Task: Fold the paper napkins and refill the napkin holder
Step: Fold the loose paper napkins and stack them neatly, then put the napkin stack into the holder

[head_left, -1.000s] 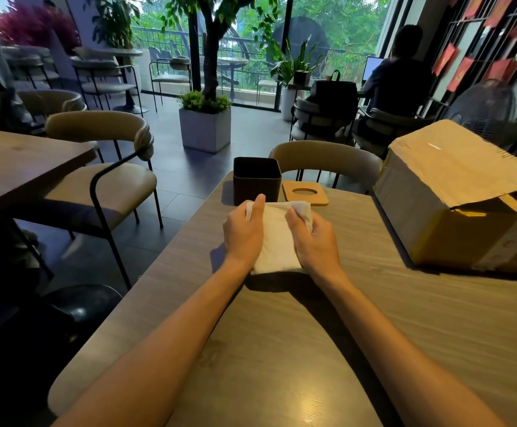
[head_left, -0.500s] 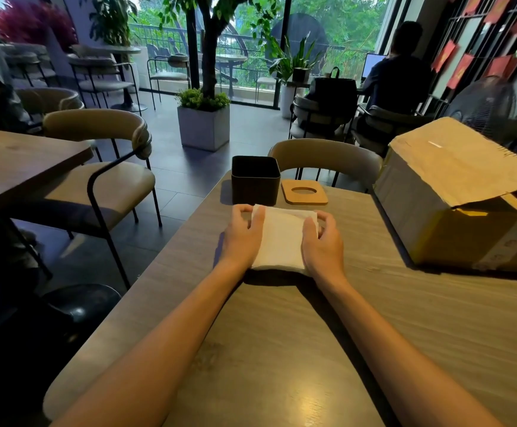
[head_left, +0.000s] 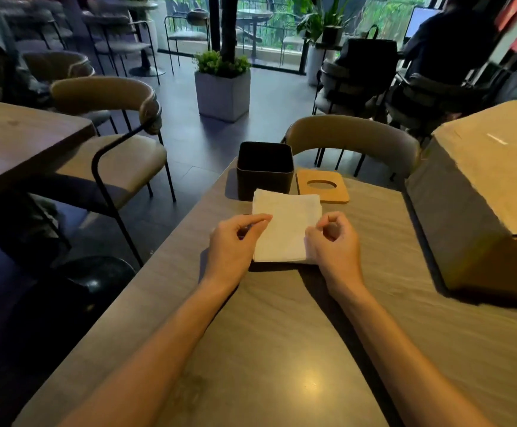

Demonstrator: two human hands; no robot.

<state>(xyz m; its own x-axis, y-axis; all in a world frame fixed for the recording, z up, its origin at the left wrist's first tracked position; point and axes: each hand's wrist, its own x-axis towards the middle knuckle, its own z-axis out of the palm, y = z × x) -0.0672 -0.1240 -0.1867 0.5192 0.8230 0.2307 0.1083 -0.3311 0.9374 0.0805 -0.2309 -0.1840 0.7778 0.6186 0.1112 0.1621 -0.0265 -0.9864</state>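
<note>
A white folded paper napkin [head_left: 285, 229] lies flat on the wooden table [head_left: 281, 340], just in front of the black square napkin holder [head_left: 264, 177], whose top is uncovered. My left hand [head_left: 235, 238] pinches the napkin's left edge between thumb and forefinger. My right hand [head_left: 334, 241] is curled at the right edge, thumb on the near right corner. The holder's wooden lid [head_left: 342, 195], with an oval hole, lies on the table to the right of the holder.
A large cardboard box [head_left: 472, 192] stands on the table at the right. A padded chair [head_left: 349, 134] faces me across the table, another chair [head_left: 112, 97] and a second table [head_left: 19, 140] are at the left. A person sits at the far right.
Both hands pressed flat on the napkin's sides before. They have since drawn back toward me and curled their fingers at its edges. The napkin lies square and flatter.
</note>
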